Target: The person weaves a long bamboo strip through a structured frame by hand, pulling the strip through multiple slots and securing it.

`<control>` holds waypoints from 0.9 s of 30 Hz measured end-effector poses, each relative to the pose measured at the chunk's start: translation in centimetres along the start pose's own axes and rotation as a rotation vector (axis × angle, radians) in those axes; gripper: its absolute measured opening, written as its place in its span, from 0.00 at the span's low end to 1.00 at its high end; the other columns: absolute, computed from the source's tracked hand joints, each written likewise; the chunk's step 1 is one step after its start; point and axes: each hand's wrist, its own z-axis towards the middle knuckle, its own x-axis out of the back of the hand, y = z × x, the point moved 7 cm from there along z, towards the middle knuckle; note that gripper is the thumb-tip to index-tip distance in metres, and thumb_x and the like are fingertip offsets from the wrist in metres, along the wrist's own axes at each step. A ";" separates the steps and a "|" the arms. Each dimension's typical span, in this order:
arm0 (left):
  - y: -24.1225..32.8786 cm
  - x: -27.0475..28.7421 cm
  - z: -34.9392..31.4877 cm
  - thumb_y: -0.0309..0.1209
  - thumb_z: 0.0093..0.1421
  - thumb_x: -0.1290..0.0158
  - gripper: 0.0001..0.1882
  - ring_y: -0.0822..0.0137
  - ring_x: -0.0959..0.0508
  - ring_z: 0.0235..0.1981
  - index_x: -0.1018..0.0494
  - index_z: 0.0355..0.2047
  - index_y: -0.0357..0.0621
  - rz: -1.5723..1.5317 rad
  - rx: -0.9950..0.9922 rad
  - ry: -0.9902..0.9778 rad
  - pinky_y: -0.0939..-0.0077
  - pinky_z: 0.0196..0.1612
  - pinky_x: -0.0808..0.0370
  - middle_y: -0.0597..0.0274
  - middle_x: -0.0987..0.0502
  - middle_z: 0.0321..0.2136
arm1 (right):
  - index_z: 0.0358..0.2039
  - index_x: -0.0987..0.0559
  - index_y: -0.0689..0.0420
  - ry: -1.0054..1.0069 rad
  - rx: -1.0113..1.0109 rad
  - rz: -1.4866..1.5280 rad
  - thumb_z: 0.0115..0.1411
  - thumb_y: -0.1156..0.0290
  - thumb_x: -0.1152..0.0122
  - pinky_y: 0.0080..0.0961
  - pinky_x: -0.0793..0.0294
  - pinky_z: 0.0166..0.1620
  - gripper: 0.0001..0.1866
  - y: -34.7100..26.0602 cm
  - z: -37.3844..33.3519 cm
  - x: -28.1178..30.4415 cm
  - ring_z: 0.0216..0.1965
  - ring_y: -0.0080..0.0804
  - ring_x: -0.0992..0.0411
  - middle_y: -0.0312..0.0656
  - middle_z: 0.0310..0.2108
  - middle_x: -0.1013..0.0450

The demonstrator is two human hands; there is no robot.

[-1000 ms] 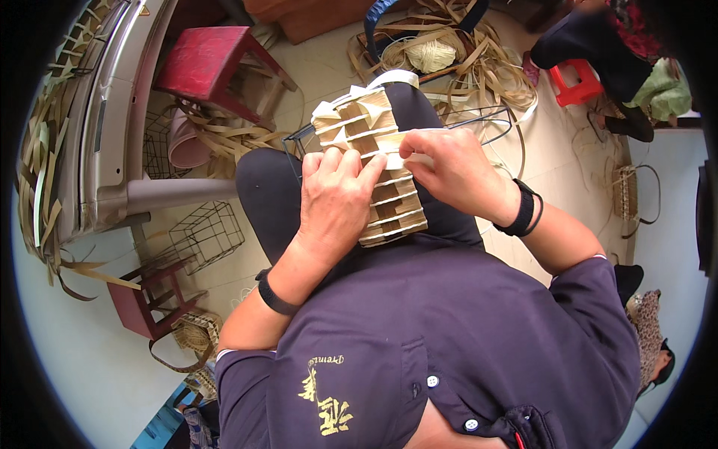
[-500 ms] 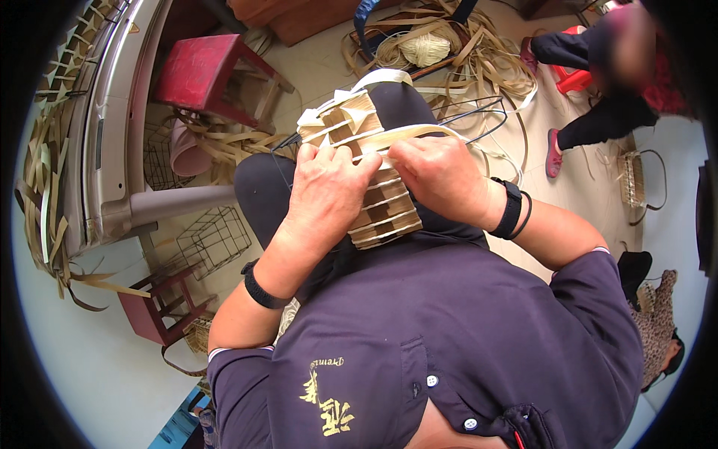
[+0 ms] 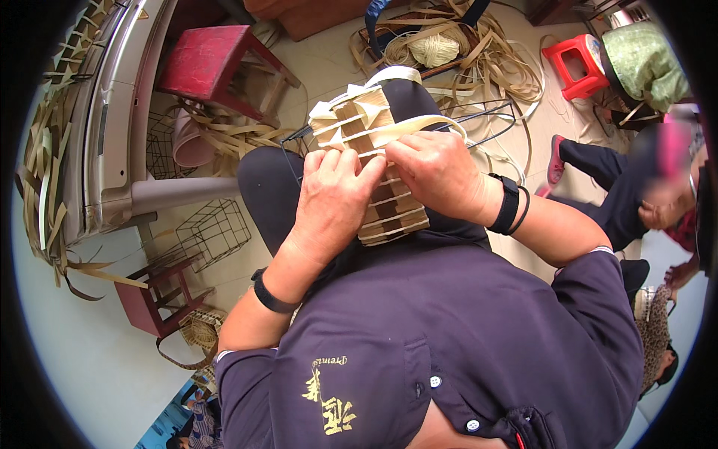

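Note:
A narrow basket [image 3: 396, 217] of tan and brown flat strips, woven over a wire frame [image 3: 490, 112], lies across my lap. Folded pale strip ends stick up at its far end. My left hand [image 3: 329, 191] is closed over the basket's left edge, its fingers curled onto the weave. From the right, my right hand [image 3: 441, 172] pinches at the basket's middle, where a long cream strip [image 3: 419, 123] loops out above the knuckles. Both thumbs nearly meet there. The fingertips are partly hidden, so the exact grip on the strip cannot be made out.
A red wooden stool [image 3: 206, 60] and a pink bucket [image 3: 191, 142] stand left. Loose strips [image 3: 505, 60] and a ball of cord [image 3: 434, 50] lie ahead. Wire frames [image 3: 213, 232] rest on the floor at left. Other people sit at right near a red plastic stool [image 3: 576, 67].
My hands stay at the same spot on the basket, with small finger shifts. The view has shifted slightly. At right, a person has moved nearer, uncovering the red plastic stool and green cloth.

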 end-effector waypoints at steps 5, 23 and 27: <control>0.1 -0.2 -0.3 0.30 0.57 0.36 0.15 0.59 0.25 0.37 0.22 0.45 0.50 -0.005 0.008 0.023 0.62 0.49 0.31 0.63 0.27 0.32 | 0.30 0.28 0.55 0.016 -0.083 0.022 0.53 0.73 0.36 0.36 0.24 0.27 0.08 0.7 0.1 -0.5 0.25 0.43 0.22 0.42 0.24 0.27; -3.3 1.8 -2.2 0.18 0.55 0.37 0.06 0.59 0.19 0.36 0.20 0.34 0.33 -0.277 0.226 0.301 0.67 0.39 0.18 0.51 0.25 0.45 | 0.29 0.25 0.57 -0.096 -0.101 0.041 0.49 0.77 0.37 0.40 0.21 0.35 0.06 0.7 1.3 -1.0 0.31 0.46 0.21 0.45 0.28 0.26; -3.2 1.5 -2.3 0.18 0.55 0.36 0.06 0.59 0.19 0.37 0.20 0.34 0.32 -0.317 0.250 0.268 0.68 0.39 0.18 0.49 0.25 0.46 | 0.31 0.24 0.56 -0.109 -0.090 -0.015 0.52 0.75 0.36 0.40 0.21 0.35 0.06 0.3 1.4 -0.9 0.32 0.45 0.21 0.44 0.28 0.25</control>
